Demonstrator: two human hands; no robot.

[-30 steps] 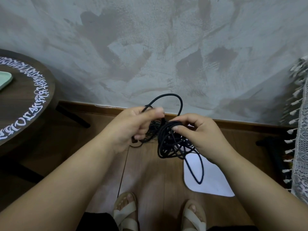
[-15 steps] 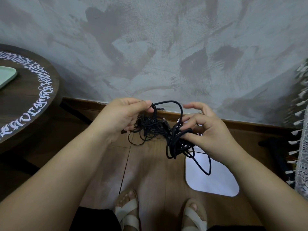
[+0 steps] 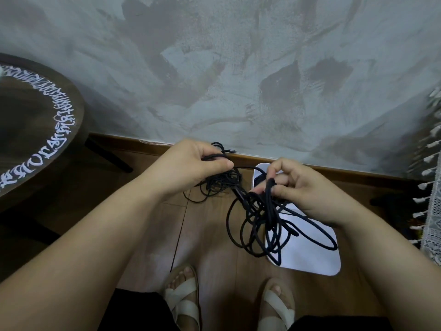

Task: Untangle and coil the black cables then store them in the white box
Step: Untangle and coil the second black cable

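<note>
Cables [image 3: 260,218] were gripped by curled fingers [image 3: 220,164] of the left hand [image 3: 191,166] and right hand [image 3: 307,189], and hung over the box [image 3: 317,256], nearer the right hand.

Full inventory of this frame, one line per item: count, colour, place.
black cables: one tangle, strand count unclear, black, held in the air at centre
white box: 1, white, on the wooden floor by the grey wall, below the tangle
round table: 1, dark brown with white lettering, left edge
lace cloth: 1, white, tasselled, right edge
sandals: 2, cream, on the feet, bottom
left hand: 1, grips the cables
right hand: 1, pinches cable loops
</note>
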